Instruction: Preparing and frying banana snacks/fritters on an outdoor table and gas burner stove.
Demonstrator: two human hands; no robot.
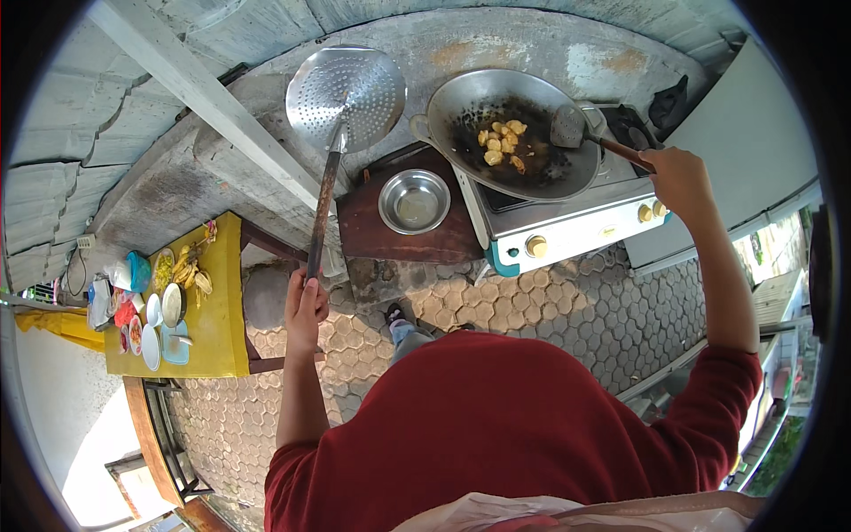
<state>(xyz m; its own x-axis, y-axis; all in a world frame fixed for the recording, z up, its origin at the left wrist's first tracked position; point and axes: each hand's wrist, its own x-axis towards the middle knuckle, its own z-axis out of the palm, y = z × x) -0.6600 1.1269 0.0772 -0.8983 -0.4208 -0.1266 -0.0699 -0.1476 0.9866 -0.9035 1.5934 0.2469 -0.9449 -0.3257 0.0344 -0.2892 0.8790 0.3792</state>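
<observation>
My left hand grips the dark wooden handle of a large perforated metal skimmer, raised left of the wok with nothing on its disc. In my right hand is the wooden handle of a metal spatula, whose slotted blade rests inside the wok's right side. The wide metal wok sits on a gas stove. Dark oil and black residue cover its bottom. Several golden fried pieces lie clustered in the oil, left of the spatula blade.
A steel bowl with some liquid stands on a dark brown stand left of the stove. Further left, a yellow-covered table carries bananas, bowls and plates. A slanting white post rises nearby. Hexagonal paving forms the floor.
</observation>
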